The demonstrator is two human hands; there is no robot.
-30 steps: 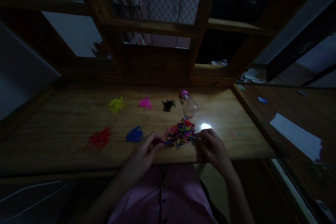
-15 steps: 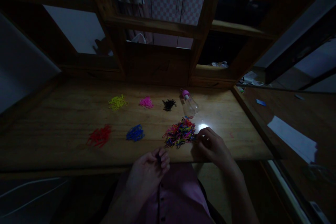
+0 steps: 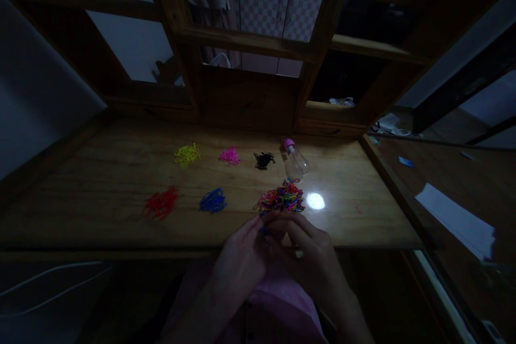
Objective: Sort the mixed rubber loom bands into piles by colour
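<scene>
In front of the mixed pile of small coloured rubber bands (image 3: 284, 196), my two hands meet near the table's front edge. My left hand (image 3: 245, 252) is closed, palm turned up, around something dark blue. A small blue rubber band (image 3: 264, 230) shows at its fingertips. My right hand (image 3: 306, 247) reaches over from the right with fingers bent and pinched at that same spot. Its fingertips partly hide what is held. Sorted bands lie in separate heaps: red (image 3: 161, 203), blue (image 3: 213, 201), yellow (image 3: 188, 155), pink (image 3: 229, 155) and black (image 3: 264, 160).
A clear bulb-shaped bottle (image 3: 298, 164) with a pink cap lies behind the mixed pile. Wooden shelving (image 3: 250, 97) stands along the table's back. White papers (image 3: 455, 217) and a small blue packet (image 3: 405, 162) are on the surface to the right.
My right hand has left the mixed pile's right edge and moved left to meet my left hand. The left hand drew back from the pile, turned palm up, then rose slightly.
</scene>
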